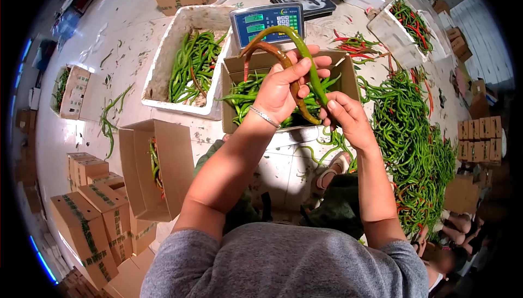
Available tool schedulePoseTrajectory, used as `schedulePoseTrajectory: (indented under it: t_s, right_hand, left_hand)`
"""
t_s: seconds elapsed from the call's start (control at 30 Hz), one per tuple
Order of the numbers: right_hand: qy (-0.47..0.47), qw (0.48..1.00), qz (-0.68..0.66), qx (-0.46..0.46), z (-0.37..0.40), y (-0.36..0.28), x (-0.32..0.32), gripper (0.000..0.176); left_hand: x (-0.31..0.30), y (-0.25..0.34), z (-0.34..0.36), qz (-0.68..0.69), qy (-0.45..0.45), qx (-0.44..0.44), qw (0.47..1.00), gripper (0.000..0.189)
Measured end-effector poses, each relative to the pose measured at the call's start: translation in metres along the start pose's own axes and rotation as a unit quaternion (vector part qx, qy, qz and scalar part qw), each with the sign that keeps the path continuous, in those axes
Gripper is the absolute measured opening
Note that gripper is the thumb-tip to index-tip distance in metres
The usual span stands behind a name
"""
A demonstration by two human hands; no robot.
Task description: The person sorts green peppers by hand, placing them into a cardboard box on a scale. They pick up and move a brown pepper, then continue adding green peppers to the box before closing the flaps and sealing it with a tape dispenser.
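Note:
Two long, curved chili peppers are in my hands above an open cardboard box of green chilies. One chili is green; the other is reddish-brown, with a yellowish-green lower end. My left hand, palm up and wearing a bracelet, holds both, its thumb pressed over them. With thumb and fingers, my right hand pinches the green chili near its lower end. Just beyond the box stands a scale display with lit green readouts.
Left of the box, a white foam crate holds green chilies. A big chili heap covers the floor at right. An open carton and stacked cartons stand at lower left. Another person is at lower right.

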State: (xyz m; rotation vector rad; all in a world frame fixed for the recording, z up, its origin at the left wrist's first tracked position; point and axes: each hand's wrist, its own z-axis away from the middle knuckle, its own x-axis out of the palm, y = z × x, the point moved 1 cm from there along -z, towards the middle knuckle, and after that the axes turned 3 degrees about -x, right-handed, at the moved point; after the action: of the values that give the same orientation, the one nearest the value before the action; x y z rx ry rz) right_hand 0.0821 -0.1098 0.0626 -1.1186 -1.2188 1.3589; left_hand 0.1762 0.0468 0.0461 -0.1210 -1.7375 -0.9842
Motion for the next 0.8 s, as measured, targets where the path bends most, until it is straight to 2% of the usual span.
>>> schedulePoseTrajectory:
  t_s: [0.03,0.13,0.2,0.27,0.3,0.43,0.53,0.57,0.6,0.67,0.73,0.8]
  right_hand:
    - [0.0,1.0,-0.025,0.009,0.0,0.001,-0.001,0.023]
    - [-0.003,1.0,0.017,0.026,0.0,0.0,-0.002,0.026]
    - [0.018,1.0,0.024,-0.008,-0.002,0.005,0.003,0.036]
    - [0.038,0.989,0.122,-0.077,-0.004,0.015,0.006,0.041]
    - [0.028,0.996,0.083,-0.033,-0.003,0.014,0.011,0.044]
    - [0.025,0.992,0.123,-0.023,0.001,0.015,0.026,0.023]
    - [0.069,0.995,0.052,-0.045,0.01,0.01,0.042,0.019]
    - [0.058,0.991,0.115,-0.021,0.016,0.011,0.043,0.019]
    - [0.065,0.98,0.176,-0.067,0.023,0.017,0.047,0.019]
    - [0.073,0.986,0.102,-0.11,0.043,0.02,0.06,0.018]
    - [0.085,0.995,0.053,-0.028,0.069,0.013,0.062,0.018]
    - [0.15,0.988,0.042,-0.015,0.091,0.004,0.055,0.019]
  left_hand:
    - [0.0,0.0,0.001,-0.005,0.003,0.002,1.0,0.036]
    - [0.001,0.0,0.001,-0.021,0.009,0.01,1.0,0.036]
    - [0.003,0.0,0.002,-0.034,0.016,0.015,0.999,0.035]
    - [0.005,-0.001,0.002,-0.046,0.026,0.016,0.999,0.035]
    - [0.006,-0.001,0.003,-0.054,0.031,0.016,0.998,0.036]
    - [0.013,-0.003,0.008,-0.073,0.032,0.03,0.996,0.04]
    - [0.022,-0.012,0.024,-0.171,0.035,0.061,0.983,0.046]
    - [0.03,-0.015,0.035,-0.191,0.039,0.062,0.979,0.048]
    - [0.026,-0.025,0.041,-0.162,0.044,0.07,0.983,0.047]
    - [0.024,-0.025,0.058,-0.178,0.047,0.03,0.982,0.046]
    - [0.038,-0.03,0.068,-0.132,0.081,0.079,0.985,0.045]
    - [0.059,-0.011,0.093,-0.218,0.093,0.092,0.967,0.045]
